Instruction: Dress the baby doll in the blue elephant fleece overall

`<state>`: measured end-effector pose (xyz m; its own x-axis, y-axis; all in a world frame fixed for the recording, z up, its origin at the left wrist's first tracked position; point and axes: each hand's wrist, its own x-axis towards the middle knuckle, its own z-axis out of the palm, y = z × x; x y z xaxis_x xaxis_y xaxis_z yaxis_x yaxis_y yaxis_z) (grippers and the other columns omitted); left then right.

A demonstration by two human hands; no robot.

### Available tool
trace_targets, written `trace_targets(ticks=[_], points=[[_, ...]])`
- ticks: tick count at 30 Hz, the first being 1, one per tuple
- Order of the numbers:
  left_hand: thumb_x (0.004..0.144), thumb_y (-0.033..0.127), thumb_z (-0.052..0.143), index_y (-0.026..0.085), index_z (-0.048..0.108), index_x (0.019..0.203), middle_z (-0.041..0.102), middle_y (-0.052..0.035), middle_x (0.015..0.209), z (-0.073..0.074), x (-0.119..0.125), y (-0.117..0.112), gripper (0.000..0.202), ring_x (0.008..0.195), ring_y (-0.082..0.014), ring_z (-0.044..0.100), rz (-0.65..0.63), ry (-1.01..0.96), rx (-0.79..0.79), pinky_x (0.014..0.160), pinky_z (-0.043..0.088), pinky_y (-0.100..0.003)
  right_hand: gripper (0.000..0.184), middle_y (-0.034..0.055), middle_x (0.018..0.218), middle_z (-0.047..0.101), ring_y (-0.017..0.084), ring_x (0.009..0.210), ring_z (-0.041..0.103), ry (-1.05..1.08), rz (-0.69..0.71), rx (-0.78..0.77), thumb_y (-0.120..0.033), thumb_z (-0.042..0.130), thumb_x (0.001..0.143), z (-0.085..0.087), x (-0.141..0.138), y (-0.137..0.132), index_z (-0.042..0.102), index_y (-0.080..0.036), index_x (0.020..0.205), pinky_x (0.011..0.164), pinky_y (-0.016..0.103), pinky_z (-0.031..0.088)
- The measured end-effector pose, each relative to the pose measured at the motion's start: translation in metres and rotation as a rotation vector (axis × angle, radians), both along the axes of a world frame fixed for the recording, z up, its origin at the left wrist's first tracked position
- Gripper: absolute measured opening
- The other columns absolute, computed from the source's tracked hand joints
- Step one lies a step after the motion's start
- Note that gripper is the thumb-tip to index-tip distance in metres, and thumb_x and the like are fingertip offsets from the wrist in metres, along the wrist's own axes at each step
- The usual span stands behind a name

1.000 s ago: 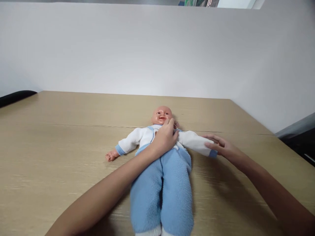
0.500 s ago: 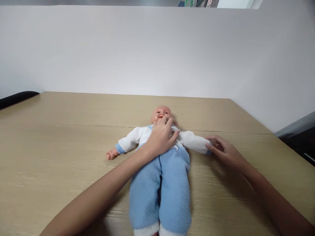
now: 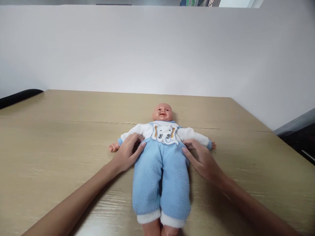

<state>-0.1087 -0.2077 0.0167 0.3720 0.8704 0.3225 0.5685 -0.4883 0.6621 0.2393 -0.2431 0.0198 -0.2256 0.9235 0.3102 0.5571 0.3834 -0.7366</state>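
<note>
Pressing flat, open hands, left (image 3: 128, 151) and right (image 3: 200, 157), against the dressed doll's (image 3: 161, 157) waist on the desk (image 3: 61, 137), apparently gripping nothing.

Doll (image 3: 161, 154) on table (image 3: 61, 131) — left hand (image 3: 128, 154), right hand (image 3: 200, 159) at its sides

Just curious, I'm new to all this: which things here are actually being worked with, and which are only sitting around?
In use:
- baby doll, lying face-up in blue trousers
- left hand, at the doll's waist on one side
- right hand, at the other side

Just there:
- wooden table
- white wall
- dark object at the table's far left edge
</note>
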Motion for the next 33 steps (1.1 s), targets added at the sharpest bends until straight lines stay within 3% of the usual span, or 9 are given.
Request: trace_targets(ticks=[4,7,14,19,26,33], points=[[0.113,0.048,0.050,0.022,0.059,0.111,0.063,-0.0055,0.106,0.005,-0.005,0.007,0.027,0.100,-0.0243,0.057,-0.054,0.008,-0.009,0.094,0.045,-0.039,0.030,0.0020,0.092,0.065,0.023,0.085,0.059,0.126,0.054,-0.150,-0.053,0.056,0.111,-0.009,-0.008,0.013,0.062,-0.026,0.100,0.079,0.038,0.046],[0.113,0.046,0.051,0.022,0.060,0.114,0.063,-0.0053,0.107,0.006,-0.004,0.008,0.025,0.101,-0.0237,0.058,-0.086,-0.010,-0.012,0.095,0.045,-0.038,0.040,-0.0006,0.083,0.051,0.021,0.080,0.047,0.205,0.108,-0.224,-0.057,0.054,0.111,-0.013,-0.006,0.020,0.056,-0.025,0.086,0.074,0.036,0.039],[0.114,0.047,0.049,0.022,0.059,0.117,0.062,-0.0050,0.109,-0.004,-0.005,0.010,0.027,0.102,-0.0228,0.057,-0.135,-0.115,-0.129,0.096,0.046,-0.035,0.038,-0.0018,0.087,0.048,0.020,0.084,0.046,0.508,0.133,-0.405,-0.061,0.069,0.102,-0.016,-0.007,0.017,0.058,-0.026,0.091,0.080,0.033,0.041],[0.115,0.053,0.043,0.021,0.058,0.109,0.056,-0.0027,0.101,-0.009,0.000,0.014,0.035,0.097,-0.0209,0.052,-0.123,-0.240,-0.257,0.092,0.045,-0.032,0.038,-0.0013,0.093,0.053,0.021,0.090,0.049,0.534,0.138,-0.447,-0.061,0.074,0.099,-0.017,-0.004,0.022,0.062,-0.026,0.097,0.085,0.033,0.042],[0.112,0.054,0.049,0.021,0.053,0.096,0.045,0.0004,0.094,-0.007,0.001,0.018,0.037,0.089,-0.0180,0.043,-0.132,-0.478,-0.454,0.084,0.039,-0.029,0.038,-0.0023,0.092,0.056,0.018,0.085,0.050,0.678,0.115,-0.552,-0.056,0.082,0.095,-0.026,0.000,0.027,0.061,-0.024,0.096,0.080,0.031,0.042],[0.107,0.053,0.058,0.022,0.052,0.095,0.042,0.0000,0.091,-0.015,-0.003,0.022,0.034,0.083,-0.0179,0.039,-0.155,-0.599,-0.492,0.075,0.037,-0.028,0.038,-0.0030,0.087,0.056,0.017,0.079,0.049,0.655,0.130,-0.569,-0.056,0.083,0.094,-0.024,0.001,0.026,0.062,-0.024,0.093,0.074,0.030,0.041]])
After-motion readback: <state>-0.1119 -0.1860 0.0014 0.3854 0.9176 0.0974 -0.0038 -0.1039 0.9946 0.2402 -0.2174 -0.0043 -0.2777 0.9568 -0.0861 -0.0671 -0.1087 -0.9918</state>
